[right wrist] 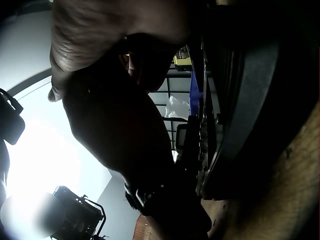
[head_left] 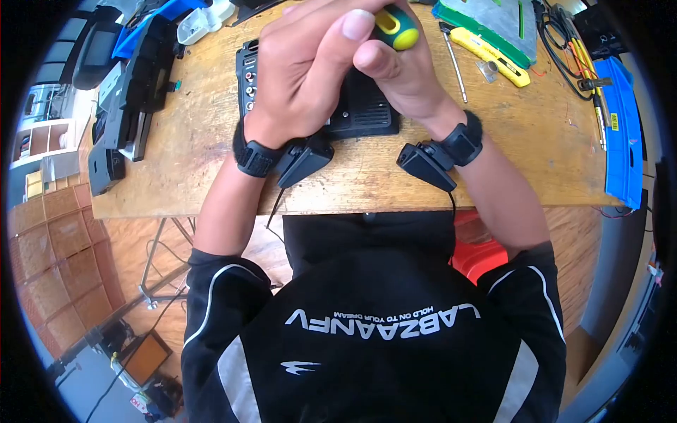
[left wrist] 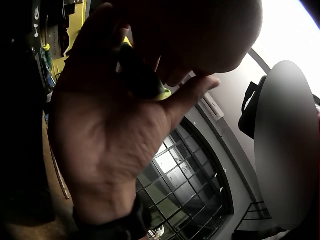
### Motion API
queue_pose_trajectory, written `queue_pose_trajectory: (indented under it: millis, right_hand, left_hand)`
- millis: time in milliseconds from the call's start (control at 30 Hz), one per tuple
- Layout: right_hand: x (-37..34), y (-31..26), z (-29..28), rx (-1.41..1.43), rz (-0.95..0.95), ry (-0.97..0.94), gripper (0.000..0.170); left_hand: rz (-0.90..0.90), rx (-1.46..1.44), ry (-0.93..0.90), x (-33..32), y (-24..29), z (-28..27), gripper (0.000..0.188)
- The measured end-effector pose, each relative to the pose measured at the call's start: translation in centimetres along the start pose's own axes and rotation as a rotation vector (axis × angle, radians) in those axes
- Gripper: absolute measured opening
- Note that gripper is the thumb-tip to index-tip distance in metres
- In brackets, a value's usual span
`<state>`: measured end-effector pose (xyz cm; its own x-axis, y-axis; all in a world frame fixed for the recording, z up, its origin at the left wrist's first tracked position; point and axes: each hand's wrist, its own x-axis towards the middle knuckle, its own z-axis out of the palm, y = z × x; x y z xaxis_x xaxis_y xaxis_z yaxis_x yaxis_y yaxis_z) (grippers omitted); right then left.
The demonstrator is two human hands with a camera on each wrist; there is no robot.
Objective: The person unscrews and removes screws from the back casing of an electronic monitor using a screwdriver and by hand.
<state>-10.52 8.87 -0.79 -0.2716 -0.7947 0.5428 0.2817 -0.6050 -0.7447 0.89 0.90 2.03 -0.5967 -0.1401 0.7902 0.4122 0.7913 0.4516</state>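
Observation:
A green-and-yellow screwdriver [head_left: 398, 32] is up between my two hands, its handle end showing and its shaft hidden. My right hand [head_left: 416, 81] grips the handle, thumb along its side. My left hand [head_left: 300, 77] has curled fingers around the same spot, with its thumb tip at the handle; the left fingertips are mostly out of sight. In the left wrist view the screwdriver handle [left wrist: 142, 80] lies across the right palm. Below both hands a black electronic box [head_left: 360, 123] with round sockets along its left side sits on the wooden table [head_left: 536, 148].
To the right lie a yellow utility knife [head_left: 490, 56], a thin metal shaft [head_left: 455, 63] and a green-edged case [head_left: 518, 53]. A blue tray [head_left: 620, 166] and cables [head_left: 557, 35] are at the right edge. Black equipment [head_left: 134, 92] stands at the left edge.

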Motion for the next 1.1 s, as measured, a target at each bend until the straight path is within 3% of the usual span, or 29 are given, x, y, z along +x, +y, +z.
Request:
queue_pose_trajectory:
  millis: [133, 167, 367, 633, 733, 800, 933, 1033, 1100]
  right_hand:
    - [0.4, 0.7, -1.6, -0.104, -0.147, -0.217, 0.081]
    - [0.4, 0.9, -1.4, -0.059, -0.014, -0.118, 0.077]
    - [-0.2, 0.1, -0.8, -0.028, 0.063, -0.049, 0.071]
    - [-0.1, 0.1, -0.6, -0.002, 0.079, -0.04, 0.068]
    - [0.0, 0.7, -1.2, -0.042, 0.068, -0.057, 0.066]
    - [0.5, 1.5, -1.9, -0.024, -0.016, -0.17, 0.064]
    - [-0.5, 2.4, -2.0, -0.013, -0.042, -0.194, 0.065]
    - [-2.8, 3.4, -2.7, 0.084, 0.142, -0.108, 0.052]
    - [-1.4, -0.9, 0.3, 0.167, 0.24, -0.12, 0.056]
  left_hand:
    - [-0.003, 0.026, -0.04, 0.0, -0.1, -0.2, 0.043]
    - [-0.004, -0.066, 0.016, -0.4, -0.6, 0.3, 0.041]
    - [0.119, -0.041, 0.054, -0.2, -2.0, 0.4, 0.04]
    - [0.065, -0.078, 0.086, -0.4, -1.8, 0.6, 0.037]
    - [0.037, -0.086, 0.091, -0.7, -1.6, 0.6, 0.035]
    - [0.027, -0.076, 0.085, -0.6, -1.6, 0.6, 0.034]
    - [0.142, -0.066, 0.069, -0.3, -1.8, 0.8, 0.032]
    - [0.18, 0.134, 0.132, -0.2, -1.4, 1.7, 0.034]
    - [0.221, 0.197, 0.123, 0.0, -1.5, 1.8, 0.034]
